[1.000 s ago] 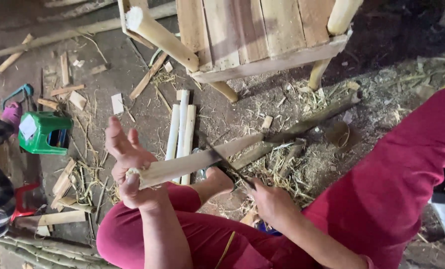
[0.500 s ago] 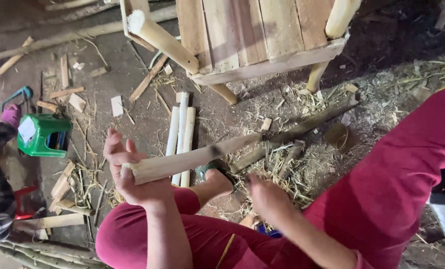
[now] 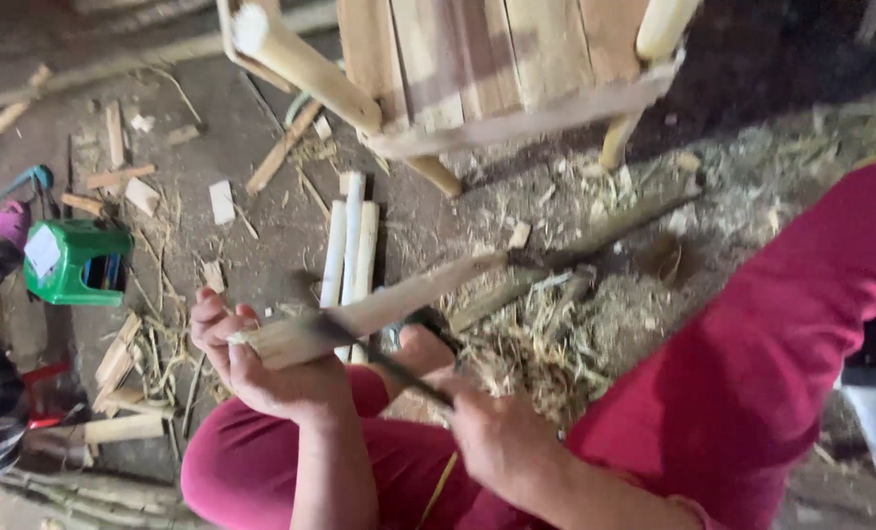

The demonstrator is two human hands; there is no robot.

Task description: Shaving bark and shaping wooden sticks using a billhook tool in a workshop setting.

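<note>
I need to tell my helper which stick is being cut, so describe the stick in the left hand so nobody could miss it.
Start at the wooden chair at the top, then drop to the left hand above the red trousers. The split stick lies in its grip, slanting up to the right with the blade on it, unlike the three pale sticks flat on the ground.

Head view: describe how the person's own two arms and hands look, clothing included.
Both forearms are bare, with no gloves, rings or watch visible. The left hand and right hand are uncovered. A magenta-red sleeve covers the right upper arm, matching the trousers. The right hand is motion-blurred.
</note>
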